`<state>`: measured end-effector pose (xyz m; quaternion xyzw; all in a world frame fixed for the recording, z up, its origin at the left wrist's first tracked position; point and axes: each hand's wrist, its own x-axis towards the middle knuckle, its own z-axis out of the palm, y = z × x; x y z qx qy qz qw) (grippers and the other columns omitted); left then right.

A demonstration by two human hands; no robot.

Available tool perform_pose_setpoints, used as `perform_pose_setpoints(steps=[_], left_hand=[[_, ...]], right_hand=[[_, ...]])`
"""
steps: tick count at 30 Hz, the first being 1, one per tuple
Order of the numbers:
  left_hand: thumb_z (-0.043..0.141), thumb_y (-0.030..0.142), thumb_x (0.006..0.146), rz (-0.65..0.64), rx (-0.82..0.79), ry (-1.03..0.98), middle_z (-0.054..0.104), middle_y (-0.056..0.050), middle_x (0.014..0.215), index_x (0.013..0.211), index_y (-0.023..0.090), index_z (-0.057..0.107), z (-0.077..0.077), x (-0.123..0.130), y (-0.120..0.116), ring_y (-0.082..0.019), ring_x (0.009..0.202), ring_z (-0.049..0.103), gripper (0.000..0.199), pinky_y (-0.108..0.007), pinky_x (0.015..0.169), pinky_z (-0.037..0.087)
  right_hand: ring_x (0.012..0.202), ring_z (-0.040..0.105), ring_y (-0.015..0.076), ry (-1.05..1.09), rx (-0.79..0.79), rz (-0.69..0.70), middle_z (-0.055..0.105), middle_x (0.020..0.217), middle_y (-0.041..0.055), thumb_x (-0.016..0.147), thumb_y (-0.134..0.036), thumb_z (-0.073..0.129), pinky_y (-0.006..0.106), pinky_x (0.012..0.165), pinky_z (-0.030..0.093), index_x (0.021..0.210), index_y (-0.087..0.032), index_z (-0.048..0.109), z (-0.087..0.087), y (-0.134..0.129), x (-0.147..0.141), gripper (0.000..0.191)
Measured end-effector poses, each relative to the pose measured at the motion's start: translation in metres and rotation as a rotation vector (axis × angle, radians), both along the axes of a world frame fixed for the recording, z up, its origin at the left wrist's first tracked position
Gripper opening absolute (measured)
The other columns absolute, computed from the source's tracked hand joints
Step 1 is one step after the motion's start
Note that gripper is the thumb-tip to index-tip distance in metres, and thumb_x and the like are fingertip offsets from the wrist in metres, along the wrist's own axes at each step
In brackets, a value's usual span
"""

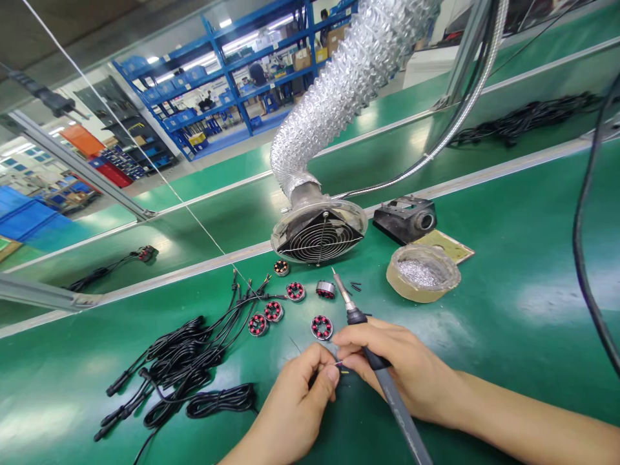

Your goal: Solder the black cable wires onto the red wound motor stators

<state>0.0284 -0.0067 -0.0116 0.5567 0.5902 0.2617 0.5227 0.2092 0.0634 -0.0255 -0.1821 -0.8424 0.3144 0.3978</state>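
Note:
My left hand is closed in a pinch on a thin wire. My right hand is wrapped round a soldering iron, its metal tip pointing away from me, while thumb and forefinger reach the same wire end. Whether those right fingertips grip the wire too, I cannot tell. Just beyond the hands lies a ring-shaped motor stator with red coils. Another stator stands on its edge farther back, and several more lie to the left. A short yellow wire end shows under my fingers.
Coiled black cables cover the left of the green bench. Behind the stators stands a fume extractor with a silver duct. A bowl of silvery scraps and a black iron stand sit right. Black tubing pieces lie nearby.

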Motion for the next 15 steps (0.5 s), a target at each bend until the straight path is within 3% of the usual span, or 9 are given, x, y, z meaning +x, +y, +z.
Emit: perform_pose_setpoints(steps=[8,13,15], left_hand=[[0.051,0.059,0.085,0.128,-0.110,-0.160,0.041,0.007,0.053,0.073,0.021,0.048,-0.005,0.003,0.008,-0.011,0.052,0.035,0.041,-0.023,0.051,0.027],[0.059,0.052,0.077,0.269,-0.125,-0.134,0.031,0.010,0.050,0.065,0.021,0.047,-0.001,0.005,0.019,-0.009,0.047,0.024,0.036,-0.022,0.046,0.019],[0.058,0.048,0.077,0.278,-0.126,-0.123,0.032,0.010,0.050,0.064,0.021,0.047,0.000,0.004,0.021,-0.008,0.047,0.024,0.033,-0.021,0.045,0.020]], right_hand=[[0.068,0.061,0.0134,0.024,-0.009,-0.085,0.069,0.079,0.0011,0.095,-0.014,0.049,0.022,0.062,0.051,0.104,-0.020,0.056,0.001,0.001,-0.003,0.013],[0.076,0.069,0.0132,0.040,-0.072,-0.140,0.073,0.089,0.0027,0.097,-0.015,0.048,0.021,0.069,0.054,0.111,-0.021,0.060,0.010,0.008,0.012,0.019],[0.070,0.069,0.0124,0.040,-0.110,-0.158,0.073,0.084,0.0009,0.098,-0.015,0.047,0.020,0.066,0.055,0.122,-0.022,0.057,0.014,0.009,0.021,0.027]])
